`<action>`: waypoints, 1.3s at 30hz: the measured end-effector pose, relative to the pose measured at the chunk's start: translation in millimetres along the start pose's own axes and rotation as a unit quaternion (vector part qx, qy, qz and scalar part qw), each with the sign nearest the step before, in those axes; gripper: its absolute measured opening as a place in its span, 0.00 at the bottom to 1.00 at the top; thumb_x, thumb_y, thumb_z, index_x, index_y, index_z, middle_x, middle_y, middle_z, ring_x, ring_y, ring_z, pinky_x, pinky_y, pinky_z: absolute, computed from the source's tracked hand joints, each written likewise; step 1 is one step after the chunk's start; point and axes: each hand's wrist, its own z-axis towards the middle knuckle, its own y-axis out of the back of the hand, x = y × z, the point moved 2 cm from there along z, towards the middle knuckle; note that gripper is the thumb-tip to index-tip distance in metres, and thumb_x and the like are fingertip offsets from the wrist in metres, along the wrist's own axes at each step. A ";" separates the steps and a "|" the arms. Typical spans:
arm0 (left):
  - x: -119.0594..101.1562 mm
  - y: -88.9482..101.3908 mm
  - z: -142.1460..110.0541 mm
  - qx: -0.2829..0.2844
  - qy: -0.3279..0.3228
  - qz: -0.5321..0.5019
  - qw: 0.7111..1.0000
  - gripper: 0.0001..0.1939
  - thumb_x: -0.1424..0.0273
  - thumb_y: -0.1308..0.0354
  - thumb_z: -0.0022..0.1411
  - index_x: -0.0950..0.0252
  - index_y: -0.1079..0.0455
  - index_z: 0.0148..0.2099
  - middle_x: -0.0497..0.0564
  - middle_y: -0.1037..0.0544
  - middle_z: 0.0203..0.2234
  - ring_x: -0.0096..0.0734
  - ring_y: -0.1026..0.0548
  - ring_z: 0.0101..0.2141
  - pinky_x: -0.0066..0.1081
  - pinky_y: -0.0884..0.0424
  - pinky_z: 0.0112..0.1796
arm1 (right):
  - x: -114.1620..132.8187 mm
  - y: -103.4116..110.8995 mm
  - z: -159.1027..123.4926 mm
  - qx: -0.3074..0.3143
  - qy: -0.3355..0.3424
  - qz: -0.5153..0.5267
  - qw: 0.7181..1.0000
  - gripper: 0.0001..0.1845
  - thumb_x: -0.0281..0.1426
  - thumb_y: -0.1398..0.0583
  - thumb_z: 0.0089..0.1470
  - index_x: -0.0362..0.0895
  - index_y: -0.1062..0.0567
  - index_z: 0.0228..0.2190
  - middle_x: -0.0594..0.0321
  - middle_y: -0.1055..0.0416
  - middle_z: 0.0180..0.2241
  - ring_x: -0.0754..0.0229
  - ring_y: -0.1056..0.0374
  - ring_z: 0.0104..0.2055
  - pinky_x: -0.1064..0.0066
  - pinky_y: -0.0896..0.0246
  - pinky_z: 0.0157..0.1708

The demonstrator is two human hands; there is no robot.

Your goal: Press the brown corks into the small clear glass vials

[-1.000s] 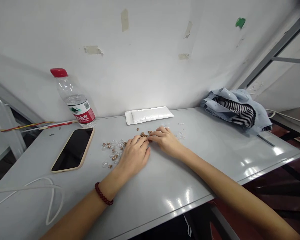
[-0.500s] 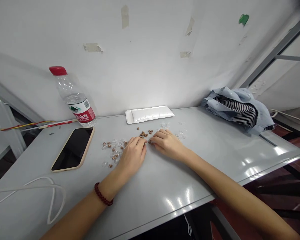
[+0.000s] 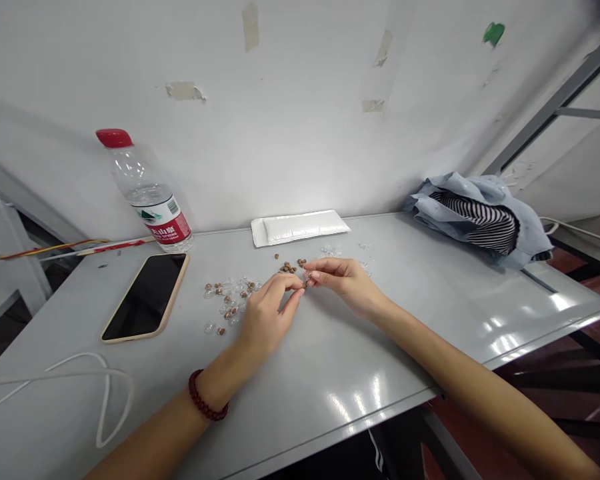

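On the grey table (image 3: 350, 353), a white cable (image 3: 105, 400) loops toward the near left corner. The left hand (image 3: 265, 320), with a dark red bracelet (image 3: 205, 400) on its wrist, pinches a tiny brown cork (image 3: 305, 285) over the middle of the table. The right hand (image 3: 353, 283) is just beside it, its fingertips closed on a tiny clear bottle (image 3: 308, 275). Little corked bottles (image 3: 231, 312) lie to the left of the hands. A phone (image 3: 147, 297) rests nearer the left edge. Just past the fingers sits a small heap of corks (image 3: 287, 267), with clear little bottles (image 3: 330, 251) to its right. A white padded envelope (image 3: 305, 228) lies along the back edge. A water bottle (image 3: 165, 223) with a red cap stands near the back left corner, and a blue cloth (image 3: 433, 217) is bunched toward the back right corner.
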 end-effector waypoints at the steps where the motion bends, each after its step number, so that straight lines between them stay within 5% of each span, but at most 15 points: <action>1: -1.0 0.5 0.4 -0.006 0.003 -0.002 1.000 0.07 0.82 0.44 0.60 0.65 0.33 0.36 0.50 0.22 0.31 0.29 0.22 0.35 0.28 0.26 0.36 | -1.4 -0.4 0.3 0.008 -0.006 0.012 1.000 0.11 0.34 0.36 0.51 0.44 0.22 0.38 0.63 0.26 0.30 0.62 0.31 0.33 0.61 0.37 0.45; 17: -2.3 2.4 -0.3 0.017 0.052 -0.034 0.998 0.05 0.78 0.44 0.62 0.63 0.32 0.35 0.49 0.23 0.29 0.29 0.24 0.32 0.30 0.26 0.34 | -0.3 -1.7 -1.1 0.038 0.042 -0.079 0.995 0.08 0.31 0.38 0.52 0.44 0.20 0.35 0.64 0.28 0.24 0.63 0.32 0.29 0.63 0.35 0.37; 28: 5.9 6.6 -0.7 0.082 0.132 -0.091 0.984 0.06 0.77 0.38 0.58 0.63 0.29 0.30 0.47 0.23 0.26 0.28 0.26 0.28 0.29 0.31 0.31 | -6.3 -0.5 -4.4 0.097 0.022 -0.011 0.995 0.07 0.30 0.37 0.51 0.44 0.19 0.34 0.67 0.26 0.20 0.65 0.30 0.24 0.66 0.33 0.35; 36: 5.2 7.8 -3.2 0.138 0.088 -0.087 0.983 0.02 0.74 0.40 0.60 0.62 0.28 0.36 0.47 0.23 0.28 0.28 0.26 0.28 0.29 0.29 0.31 | -2.4 -2.1 -3.4 0.174 -0.017 -0.008 0.985 0.08 0.30 0.39 0.55 0.40 0.22 0.35 0.64 0.25 0.23 0.66 0.30 0.24 0.71 0.32 0.29; 39: 0.2 3.9 -7.1 0.186 0.064 -0.052 0.979 0.08 0.74 0.41 0.61 0.63 0.30 0.44 0.48 0.24 0.29 0.30 0.26 0.29 0.31 0.28 0.33 | -1.1 -1.7 -4.3 0.200 -0.059 0.005 0.978 0.10 0.31 0.38 0.55 0.39 0.26 0.39 0.64 0.26 0.24 0.65 0.29 0.24 0.71 0.31 0.27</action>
